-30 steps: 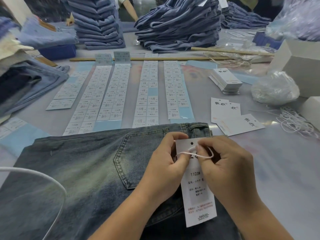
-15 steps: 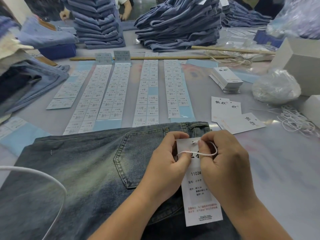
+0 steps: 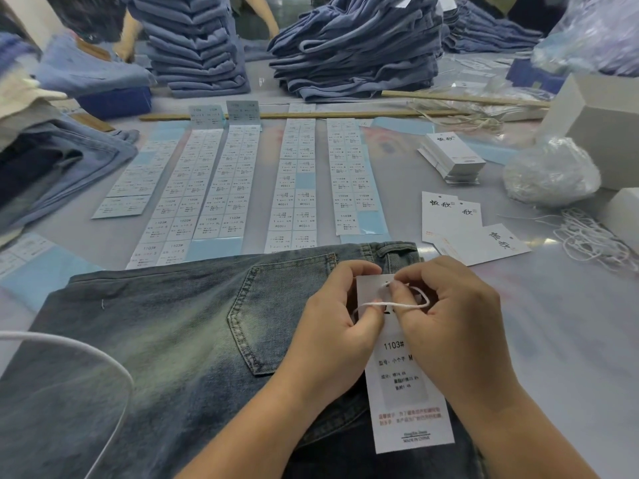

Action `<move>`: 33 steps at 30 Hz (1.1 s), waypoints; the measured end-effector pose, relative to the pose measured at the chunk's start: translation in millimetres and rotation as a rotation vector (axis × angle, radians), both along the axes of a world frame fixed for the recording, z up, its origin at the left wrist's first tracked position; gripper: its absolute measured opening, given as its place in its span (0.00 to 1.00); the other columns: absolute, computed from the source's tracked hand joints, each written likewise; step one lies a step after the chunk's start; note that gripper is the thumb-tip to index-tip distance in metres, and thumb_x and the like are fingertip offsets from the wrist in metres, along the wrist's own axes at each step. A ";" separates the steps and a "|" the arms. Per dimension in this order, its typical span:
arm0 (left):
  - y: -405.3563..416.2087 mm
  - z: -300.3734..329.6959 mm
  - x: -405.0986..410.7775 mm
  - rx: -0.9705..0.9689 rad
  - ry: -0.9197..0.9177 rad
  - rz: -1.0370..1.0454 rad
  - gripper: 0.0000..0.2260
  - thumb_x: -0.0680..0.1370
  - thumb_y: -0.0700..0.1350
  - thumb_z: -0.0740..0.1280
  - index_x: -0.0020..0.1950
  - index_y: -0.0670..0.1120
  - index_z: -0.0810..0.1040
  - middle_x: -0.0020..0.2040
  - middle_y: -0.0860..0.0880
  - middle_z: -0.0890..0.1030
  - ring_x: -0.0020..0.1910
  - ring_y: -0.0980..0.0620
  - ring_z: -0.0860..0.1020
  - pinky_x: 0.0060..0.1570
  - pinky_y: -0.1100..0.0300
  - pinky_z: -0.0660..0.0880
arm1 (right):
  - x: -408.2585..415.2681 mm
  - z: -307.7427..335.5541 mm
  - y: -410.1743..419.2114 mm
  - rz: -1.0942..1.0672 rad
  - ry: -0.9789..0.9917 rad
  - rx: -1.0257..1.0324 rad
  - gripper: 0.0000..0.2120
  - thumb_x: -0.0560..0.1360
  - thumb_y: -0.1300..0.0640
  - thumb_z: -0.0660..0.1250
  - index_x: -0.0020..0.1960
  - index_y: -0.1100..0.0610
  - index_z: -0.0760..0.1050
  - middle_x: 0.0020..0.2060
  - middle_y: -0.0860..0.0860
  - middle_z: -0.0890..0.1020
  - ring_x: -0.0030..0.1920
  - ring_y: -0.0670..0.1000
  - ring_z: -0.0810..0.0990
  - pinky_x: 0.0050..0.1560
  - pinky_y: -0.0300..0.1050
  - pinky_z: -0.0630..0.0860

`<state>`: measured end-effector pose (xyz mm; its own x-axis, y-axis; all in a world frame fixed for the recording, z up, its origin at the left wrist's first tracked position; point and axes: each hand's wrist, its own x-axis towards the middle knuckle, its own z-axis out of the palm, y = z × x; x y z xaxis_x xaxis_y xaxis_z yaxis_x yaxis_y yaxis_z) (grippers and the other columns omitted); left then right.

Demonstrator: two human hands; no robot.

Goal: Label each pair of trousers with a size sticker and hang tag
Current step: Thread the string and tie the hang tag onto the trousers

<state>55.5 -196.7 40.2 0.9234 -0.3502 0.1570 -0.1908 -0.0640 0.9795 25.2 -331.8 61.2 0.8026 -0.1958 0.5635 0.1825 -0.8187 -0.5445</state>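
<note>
The long white paper hang tag [image 3: 404, 368] lies face up on the faded blue denim trousers [image 3: 166, 340], its long axis running from the waistband down toward the person, with the punched end farthest away, just below the belt loop [image 3: 397, 252]. That punched end sits directly between the two hands, so neither has to travel.

The left hand [image 3: 332, 323] has its fingers curled, thumb and forefinger pinching one end of the thin white cotton string [image 3: 397, 305] at the tag's left edge. The right hand [image 3: 453, 319] also has curled fingers, its fingertips [image 3: 397, 283] pinching the other end of the string right at the hole near the tag's top; between the two hands the string runs in a loop across the tag. I judge the step in hand to be threading or knotting the string at the hole, with the belt loop just beyond the fingers as the likely anchor (whether the string already passes through that loop cannot be told).

The trousers lie flat on the pale grey desk [image 3: 570, 340], back pocket up. Beyond the waistband lie long strips of white size stickers on blue backing [image 3: 221, 188]; to the right lie loose white hang tags [image 3: 463, 229] and a tangle of spare white strings [image 3: 587, 236]. Stacks of folded blue jeans [image 3: 356, 53] stand at the far edge, where another person's arms show.
</note>
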 end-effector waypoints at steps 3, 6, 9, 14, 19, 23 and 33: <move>0.1 1.4 -1.0 0.018 -0.010 -0.004 0.12 0.75 0.46 0.64 0.53 0.63 0.73 0.46 0.56 0.82 0.42 0.56 0.82 0.39 0.55 0.82 | 0.6 0.1 -0.1 -0.030 -0.031 -0.014 0.07 0.69 0.68 0.74 0.39 0.58 0.80 0.34 0.50 0.79 0.33 0.50 0.76 0.33 0.45 0.76; -0.2 2.0 -0.9 0.028 -0.028 0.001 0.13 0.75 0.45 0.64 0.53 0.63 0.73 0.46 0.57 0.82 0.43 0.57 0.81 0.40 0.59 0.81 | 0.0 -0.1 0.6 -0.045 -0.042 -0.021 0.08 0.69 0.68 0.73 0.37 0.58 0.78 0.33 0.51 0.78 0.32 0.50 0.76 0.32 0.41 0.74; -0.4 1.8 -1.2 0.030 -0.024 0.000 0.13 0.76 0.45 0.64 0.54 0.62 0.73 0.46 0.56 0.82 0.43 0.57 0.82 0.39 0.60 0.81 | -0.9 0.1 0.5 -0.050 -0.016 -0.011 0.08 0.69 0.68 0.73 0.36 0.58 0.77 0.33 0.50 0.77 0.31 0.50 0.75 0.30 0.37 0.71; -0.5 3.6 -2.3 0.021 -0.006 0.005 0.12 0.76 0.44 0.65 0.53 0.62 0.73 0.46 0.55 0.83 0.41 0.56 0.82 0.37 0.60 0.80 | -3.8 0.3 0.9 -0.033 0.033 -0.021 0.07 0.71 0.65 0.72 0.37 0.57 0.76 0.33 0.49 0.76 0.30 0.50 0.75 0.27 0.42 0.73; -3.1 5.5 -3.8 0.001 0.003 0.050 0.06 0.78 0.48 0.67 0.51 0.59 0.75 0.40 0.52 0.82 0.34 0.56 0.80 0.32 0.61 0.78 | -5.4 0.8 1.0 -0.023 0.048 -0.017 0.07 0.71 0.63 0.72 0.37 0.57 0.76 0.33 0.49 0.76 0.31 0.50 0.74 0.29 0.41 0.71; -7.7 5.8 1.7 0.038 -0.037 0.135 0.05 0.77 0.45 0.69 0.46 0.56 0.75 0.32 0.57 0.78 0.27 0.61 0.72 0.26 0.69 0.68 | -5.4 1.7 0.6 0.003 0.061 -0.029 0.06 0.70 0.63 0.72 0.38 0.58 0.77 0.34 0.49 0.76 0.32 0.50 0.73 0.31 0.40 0.71; -15.5 7.7 9.4 0.020 0.081 0.203 0.05 0.66 0.46 0.68 0.40 0.53 0.75 0.33 0.55 0.78 0.31 0.58 0.74 0.29 0.65 0.71 | -4.1 -0.7 -4.2 0.061 0.059 -0.050 0.07 0.69 0.67 0.73 0.40 0.57 0.78 0.36 0.48 0.77 0.34 0.49 0.74 0.31 0.40 0.72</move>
<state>64.9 -212.2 47.9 0.9846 -0.1579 0.0745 -0.0930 -0.1130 0.9892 21.1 -335.9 60.6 0.8445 -0.1183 0.5223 0.2018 -0.8332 -0.5149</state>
